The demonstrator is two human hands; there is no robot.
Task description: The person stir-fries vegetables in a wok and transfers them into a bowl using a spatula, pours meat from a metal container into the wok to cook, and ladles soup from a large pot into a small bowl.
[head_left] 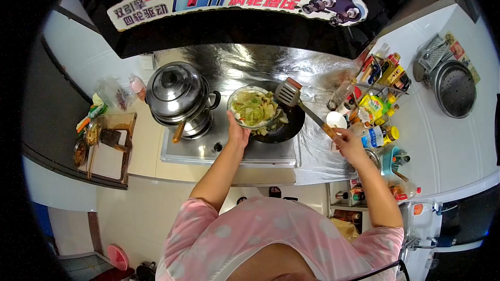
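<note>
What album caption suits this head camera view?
A bowl of vegetables in the left hand, a slotted spatula in the right hand, and a dark wok on the stove.

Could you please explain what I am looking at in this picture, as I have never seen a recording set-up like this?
Of course. There is no robot here: the two bare hands belong to a person wearing a camera on the head. It looks forward and down, so their own arms reach in from the bottom, and the dark, curved border frames the single wide view.

The left hand holds a glass bowl of greenish food. The right hand grips a slotted spatula by its wooden handle. Behind the bowl, partly hidden, is a dark wok on the stove.

To the left stands a lidded metal pot, with a cutting board farther left. Bottles and packets crowd the right side.
</note>
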